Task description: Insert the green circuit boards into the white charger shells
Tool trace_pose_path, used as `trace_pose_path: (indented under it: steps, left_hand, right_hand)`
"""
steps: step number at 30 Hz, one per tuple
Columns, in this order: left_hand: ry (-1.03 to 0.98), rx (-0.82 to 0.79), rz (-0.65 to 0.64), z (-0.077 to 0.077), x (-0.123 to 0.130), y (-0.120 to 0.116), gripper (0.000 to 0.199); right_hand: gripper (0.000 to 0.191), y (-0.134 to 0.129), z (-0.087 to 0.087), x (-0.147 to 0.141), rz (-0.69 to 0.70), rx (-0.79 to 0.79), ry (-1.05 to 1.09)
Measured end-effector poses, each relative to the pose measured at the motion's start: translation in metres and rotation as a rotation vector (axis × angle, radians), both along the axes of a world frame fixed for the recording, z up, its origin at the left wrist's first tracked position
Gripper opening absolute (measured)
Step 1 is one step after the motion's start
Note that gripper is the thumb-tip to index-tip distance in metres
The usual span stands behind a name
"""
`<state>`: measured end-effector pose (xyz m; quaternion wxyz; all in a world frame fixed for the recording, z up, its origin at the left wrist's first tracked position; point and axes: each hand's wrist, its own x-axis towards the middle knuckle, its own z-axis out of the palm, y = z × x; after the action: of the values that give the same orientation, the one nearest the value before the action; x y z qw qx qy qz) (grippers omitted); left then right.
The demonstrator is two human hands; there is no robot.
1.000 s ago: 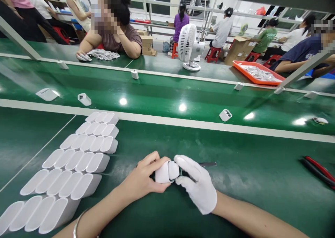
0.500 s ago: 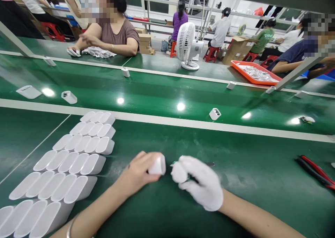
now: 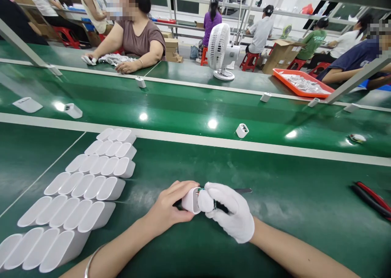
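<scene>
My bare left hand (image 3: 171, 202) grips a white plastic charger housing (image 3: 190, 201), its open end turned to the right. Opposite it, my right hand (image 3: 233, 213), in a white glove, pinches a circuit board with a round white part (image 3: 205, 200) on its near end. The board's front edge is at the mouth of the housing; most of the board is hidden by the gloved fingers. Behind the glove lies a thin dark tool (image 3: 243, 190) on the green table. To the left stand several rows of white housings (image 3: 105, 188).
Red-handled pliers (image 3: 374, 198) lie at the right. Beyond a pale strip runs a green belt (image 3: 177, 119) with scattered housings (image 3: 242, 130). Across it are a white fan (image 3: 220, 52), an orange tray (image 3: 302, 84) of parts and a co-worker (image 3: 140, 42) seated at the far table.
My two hands have come together, bringing the board to the housing's open end, which has turned to the right. Pieces on the belt have shifted left. The co-worker's hands have moved apart.
</scene>
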<state>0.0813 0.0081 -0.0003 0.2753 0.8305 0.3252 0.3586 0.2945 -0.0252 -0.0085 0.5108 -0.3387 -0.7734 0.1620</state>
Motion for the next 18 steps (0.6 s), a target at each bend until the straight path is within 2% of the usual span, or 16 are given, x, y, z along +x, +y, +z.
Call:
trace_pose_path:
  steps: [7, 18]
  left_hand:
    - [-0.021, 0.082, -0.018, -0.0021, 0.0005, 0.0001, 0.048]
    - [0.005, 0.049, -0.031, -0.0086, -0.0004, -0.0007, 0.054]
  right_hand:
    - [0.047, 0.0008, 0.0003, 0.0013, 0.02, 0.047, -0.062]
    - [0.042, 0.0056, 0.0062, -0.0054, 0.023, 0.097, -0.211]
